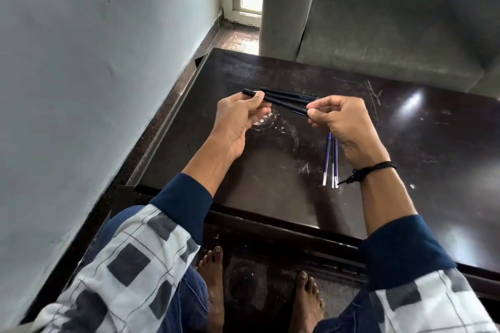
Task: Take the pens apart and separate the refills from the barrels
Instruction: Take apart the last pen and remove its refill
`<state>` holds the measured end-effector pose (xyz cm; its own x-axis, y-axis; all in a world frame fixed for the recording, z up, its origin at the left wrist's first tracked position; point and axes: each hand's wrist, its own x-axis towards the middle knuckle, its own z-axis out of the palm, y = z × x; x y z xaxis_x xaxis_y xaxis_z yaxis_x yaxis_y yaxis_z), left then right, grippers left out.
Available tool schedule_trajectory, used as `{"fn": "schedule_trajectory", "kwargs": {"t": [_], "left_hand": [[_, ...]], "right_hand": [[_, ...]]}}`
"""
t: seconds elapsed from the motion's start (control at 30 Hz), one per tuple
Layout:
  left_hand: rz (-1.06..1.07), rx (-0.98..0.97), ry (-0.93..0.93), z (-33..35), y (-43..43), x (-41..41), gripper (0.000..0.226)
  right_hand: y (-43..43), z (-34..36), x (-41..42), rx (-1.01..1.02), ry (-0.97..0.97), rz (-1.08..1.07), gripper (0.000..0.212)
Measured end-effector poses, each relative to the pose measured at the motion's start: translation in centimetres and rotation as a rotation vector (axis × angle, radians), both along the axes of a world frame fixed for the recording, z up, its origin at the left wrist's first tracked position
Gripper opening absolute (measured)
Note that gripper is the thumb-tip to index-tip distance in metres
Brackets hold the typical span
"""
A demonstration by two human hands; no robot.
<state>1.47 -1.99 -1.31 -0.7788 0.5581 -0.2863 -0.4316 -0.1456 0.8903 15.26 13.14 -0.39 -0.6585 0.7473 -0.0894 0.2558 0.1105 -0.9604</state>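
A black pen (278, 103) is held above the dark table (270, 176). My left hand (238, 119) pinches its left end between thumb and fingers. My right hand (341, 119) pinches its right end. Just behind the held pen, two more black pens or barrels (286, 94) lie on the table; I cannot tell which. Three thin blue refills (331, 162) lie side by side on the table below my right hand, partly hidden by the wrist.
A grey sofa (392, 24) stands right behind the table's far edge. A pale wall (94, 62) runs along the left. The tabletop is scratched and glossy. My bare feet (216, 286) rest on the floor under the near edge.
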Motion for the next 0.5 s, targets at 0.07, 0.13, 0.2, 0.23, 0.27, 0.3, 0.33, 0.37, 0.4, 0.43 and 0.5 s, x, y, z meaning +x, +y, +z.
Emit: {"fn": "schedule_trajectory", "kwargs": {"t": [0.07,0.13,0.2,0.23,0.27,0.3,0.33,0.37,0.4,0.43,0.5], "left_hand": [[0.067,-0.044,0.047,-0.1,-0.1,-0.7,0.011],[0.111,-0.107,0.128,-0.4,0.2,-1.1,0.011],[0.12,-0.207,0.257,-1.0,0.8,-1.3,0.007],[0.125,-0.278,0.34,-1.1,1.2,-1.3,0.008],[0.129,-0.346,0.425,-1.3,1.6,-1.3,0.013],[0.131,-0.411,0.498,-1.2,2.1,-1.3,0.013],[0.128,-0.464,0.562,-1.4,2.5,-1.4,0.01],[0.119,-0.513,0.615,-1.4,3.0,-1.4,0.008],[0.108,-0.567,0.658,-1.4,3.3,-1.5,0.009],[0.099,-0.612,0.687,-1.4,3.7,-1.6,0.011],[0.074,-0.662,0.728,-1.6,4.0,-2.0,0.014]], "right_hand": [[0.6,-0.3,0.2,-0.003,0.01,-0.032,0.016],[1.1,-0.7,0.3,0.0,0.017,-0.077,0.017],[1.5,-1.4,0.2,-0.006,0.011,-0.13,0.017],[1.7,-1.8,0.0,-0.007,0.008,-0.16,0.017],[1.8,-2.2,-0.2,-0.001,0.007,-0.193,0.018],[1.9,-2.5,-0.5,0.01,0.002,-0.229,0.019],[2.0,-2.7,-0.8,0.019,-0.006,-0.261,0.019],[2.3,-2.9,-1.2,0.03,-0.015,-0.29,0.018],[2.5,-3.1,-1.5,0.043,-0.027,-0.312,0.018],[2.8,-3.2,-1.9,0.057,-0.045,-0.331,0.016],[3.0,-3.6,-2.5,0.083,-0.086,-0.374,0.012]]}}
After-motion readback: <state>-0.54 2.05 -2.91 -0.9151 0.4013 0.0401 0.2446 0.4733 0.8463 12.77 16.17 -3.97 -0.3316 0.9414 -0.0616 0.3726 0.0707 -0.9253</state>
